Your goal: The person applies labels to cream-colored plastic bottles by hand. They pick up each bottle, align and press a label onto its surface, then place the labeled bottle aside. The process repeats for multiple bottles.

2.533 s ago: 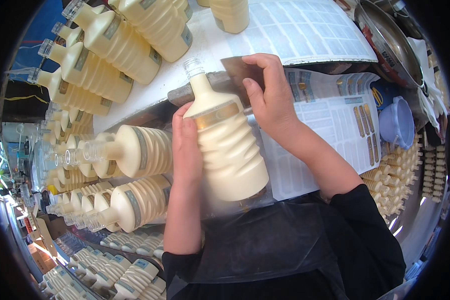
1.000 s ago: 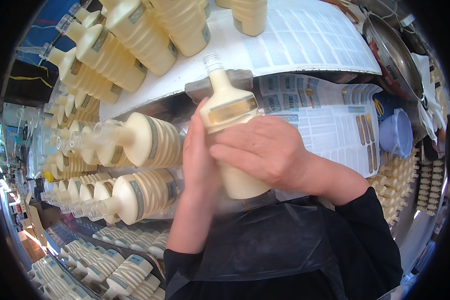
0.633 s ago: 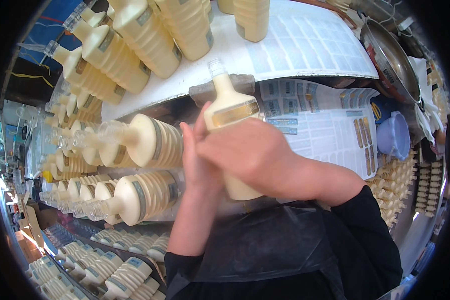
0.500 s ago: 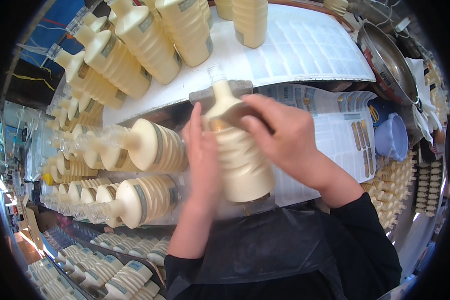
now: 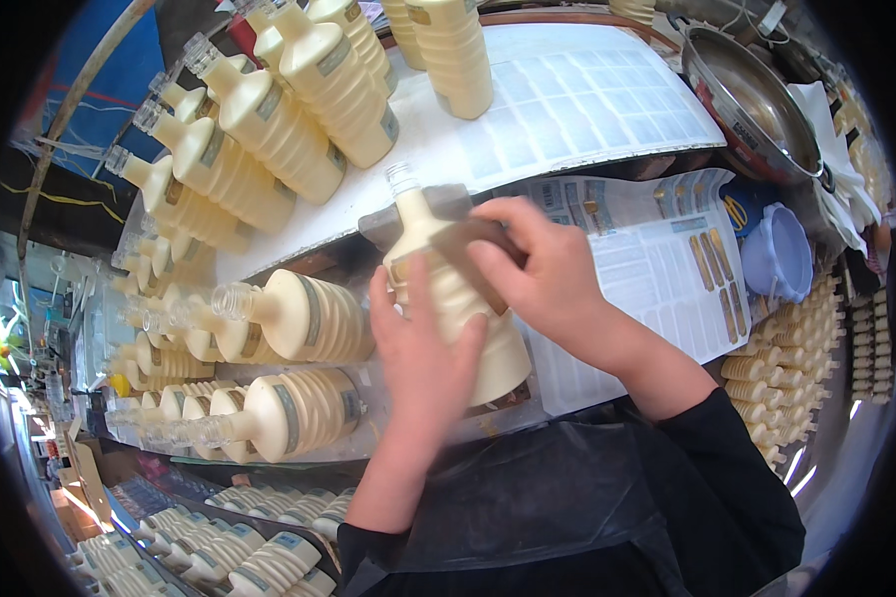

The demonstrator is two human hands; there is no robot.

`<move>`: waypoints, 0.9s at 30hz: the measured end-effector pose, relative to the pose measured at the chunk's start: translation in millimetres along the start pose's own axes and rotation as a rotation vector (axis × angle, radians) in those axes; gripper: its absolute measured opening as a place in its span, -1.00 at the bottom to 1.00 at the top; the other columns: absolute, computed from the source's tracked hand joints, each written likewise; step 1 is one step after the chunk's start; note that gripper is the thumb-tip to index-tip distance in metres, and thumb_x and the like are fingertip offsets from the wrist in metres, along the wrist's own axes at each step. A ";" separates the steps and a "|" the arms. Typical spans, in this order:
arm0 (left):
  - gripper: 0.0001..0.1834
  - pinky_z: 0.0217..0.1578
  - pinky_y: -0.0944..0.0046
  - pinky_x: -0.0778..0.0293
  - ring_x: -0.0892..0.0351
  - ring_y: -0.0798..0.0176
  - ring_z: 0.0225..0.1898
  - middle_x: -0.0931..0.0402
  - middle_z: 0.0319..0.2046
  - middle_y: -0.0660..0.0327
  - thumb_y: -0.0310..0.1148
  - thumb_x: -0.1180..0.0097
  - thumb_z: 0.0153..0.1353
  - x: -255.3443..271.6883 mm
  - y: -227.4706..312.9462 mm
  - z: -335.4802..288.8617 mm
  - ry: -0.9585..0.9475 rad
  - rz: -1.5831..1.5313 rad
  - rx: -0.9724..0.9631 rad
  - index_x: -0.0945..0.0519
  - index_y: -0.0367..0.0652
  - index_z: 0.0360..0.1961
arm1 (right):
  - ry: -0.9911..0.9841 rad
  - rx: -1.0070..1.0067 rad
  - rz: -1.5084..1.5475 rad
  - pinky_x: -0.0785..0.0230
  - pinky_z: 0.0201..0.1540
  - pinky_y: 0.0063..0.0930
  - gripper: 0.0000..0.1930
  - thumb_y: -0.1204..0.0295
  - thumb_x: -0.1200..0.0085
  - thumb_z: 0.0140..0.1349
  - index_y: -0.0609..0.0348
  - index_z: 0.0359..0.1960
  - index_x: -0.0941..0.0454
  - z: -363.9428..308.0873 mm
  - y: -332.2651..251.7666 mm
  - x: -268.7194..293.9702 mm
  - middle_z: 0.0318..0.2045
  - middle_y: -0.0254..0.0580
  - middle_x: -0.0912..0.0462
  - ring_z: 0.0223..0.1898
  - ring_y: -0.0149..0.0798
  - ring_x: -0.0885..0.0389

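A cream ribbed bottle [image 5: 493,360] with a clear threaded neck lies in front of me, its neck end propped on a grey block [image 5: 448,201]. My left hand [image 5: 423,343] rests on the bottle with fingers and thumb spread. Its index finger touches the gold label [image 5: 401,270] at the shoulder. My right hand [image 5: 548,269] pinches a thin, flat brown piece [image 5: 478,261] that looks like a scraper, laid across the bottle's upper body. This piece hides part of the bottle's shoulder.
Several matching bottles [image 5: 314,313] lie in rows at left, and others [image 5: 279,119] stand on the white board [image 5: 587,75]. A label sheet [image 5: 637,289] lies at right, beside a lilac bucket [image 5: 779,254], yellow-handled scissors [image 5: 735,211] and a metal pan [image 5: 752,95].
My left hand has moved from the bottle's left side onto its front, fingers now spread. The brown piece in my right hand has shifted lower across the bottle. The view has shifted slightly.
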State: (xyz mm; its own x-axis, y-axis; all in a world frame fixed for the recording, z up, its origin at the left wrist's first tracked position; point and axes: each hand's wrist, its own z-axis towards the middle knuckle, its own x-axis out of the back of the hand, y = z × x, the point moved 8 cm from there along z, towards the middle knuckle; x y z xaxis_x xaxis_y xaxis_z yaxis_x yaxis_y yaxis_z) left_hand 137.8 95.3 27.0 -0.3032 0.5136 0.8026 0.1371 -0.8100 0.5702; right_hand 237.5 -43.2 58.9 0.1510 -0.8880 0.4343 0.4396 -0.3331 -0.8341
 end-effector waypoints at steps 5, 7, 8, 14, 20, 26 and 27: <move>0.02 0.35 -0.12 -0.26 -0.22 -0.36 0.39 0.01 0.45 -0.31 -0.13 -0.35 0.14 -2.5 -4.4 -1.6 0.019 -0.066 0.058 -0.09 -0.13 0.55 | -0.004 -0.135 0.007 -0.45 -0.38 -0.51 -0.69 0.40 -0.23 0.33 0.25 0.05 -0.64 3.4 52.5 -2.2 -0.44 -0.23 -0.73 -0.45 -0.52 -0.61; 0.03 0.35 -0.11 -0.26 -0.22 -0.34 0.39 0.01 0.45 -0.29 -0.13 -0.34 0.15 -3.3 -3.4 -0.2 0.015 -0.118 0.069 -0.07 -0.13 0.55 | -0.038 -0.254 0.126 -0.48 -0.33 -0.53 -0.68 0.40 -0.23 0.33 0.26 0.07 -0.64 0.4 78.7 -5.5 -0.41 -0.21 -0.74 -0.42 -0.51 -0.62; 0.03 0.35 -0.11 -0.26 -0.23 -0.34 0.39 0.01 0.45 -0.28 -0.13 -0.34 0.15 -3.6 -2.8 -0.1 0.012 -0.145 0.073 -0.05 -0.13 0.56 | -0.031 -0.261 0.145 -0.50 -0.30 -0.55 -0.70 0.41 -0.23 0.33 0.26 0.05 -0.65 -1.3 83.3 -4.6 -0.36 -0.22 -0.75 -0.38 -0.50 -0.64; 0.13 0.39 -0.08 -0.20 -0.12 -0.32 0.46 0.03 0.48 -0.25 0.11 -0.22 0.21 -5.2 -9.1 -3.0 0.012 -0.147 0.091 0.11 -0.22 0.59 | 0.137 0.163 0.110 -0.52 -0.19 -0.49 -0.76 0.51 -0.29 0.26 0.24 -0.04 -0.68 -18.6 17.0 10.2 -0.17 -0.21 -0.77 -0.26 -0.37 -0.71; 0.14 0.45 -0.05 -0.13 -0.09 -0.24 0.50 0.04 0.51 -0.19 0.10 -0.23 0.19 -10.2 -15.4 0.5 0.032 -0.186 0.193 0.11 -0.23 0.58 | -0.015 0.361 0.037 -0.57 -0.15 -0.33 -0.74 0.52 -0.27 0.23 0.21 -0.03 -0.68 -24.8 -22.2 -6.3 -0.20 -0.05 -0.77 -0.25 -0.13 -0.77; 0.11 0.42 -0.02 -0.16 -0.18 -0.24 0.46 -0.09 0.46 -0.23 -0.18 -0.26 0.11 -7.2 -10.6 -5.6 0.014 -0.257 0.147 0.10 -0.22 0.59 | 0.146 -0.084 0.085 -0.57 -0.12 -0.40 -0.68 0.42 -0.26 0.29 0.23 0.05 -0.62 -6.5 36.1 17.3 -0.19 -0.06 -0.78 -0.20 -0.23 -0.77; 0.12 0.42 -0.01 -0.17 -0.19 -0.22 0.45 -0.09 0.46 -0.22 -0.22 -0.29 0.08 -8.6 -10.8 -4.5 0.009 -0.284 0.150 0.06 -0.24 0.58 | 0.122 -0.125 0.233 -0.56 -0.08 -0.42 -0.66 0.41 -0.24 0.29 0.23 0.08 -0.60 -10.1 39.4 14.2 -0.14 -0.09 -0.77 -0.15 -0.28 -0.76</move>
State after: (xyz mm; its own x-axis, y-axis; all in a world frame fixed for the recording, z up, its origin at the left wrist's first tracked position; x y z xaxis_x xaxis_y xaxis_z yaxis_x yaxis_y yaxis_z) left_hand 134.7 98.4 13.1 -0.3576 0.7101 0.6066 0.1835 -0.5834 0.7912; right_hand 248.0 -72.1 28.7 0.1242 -0.9743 0.1881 0.2920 -0.1453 -0.9453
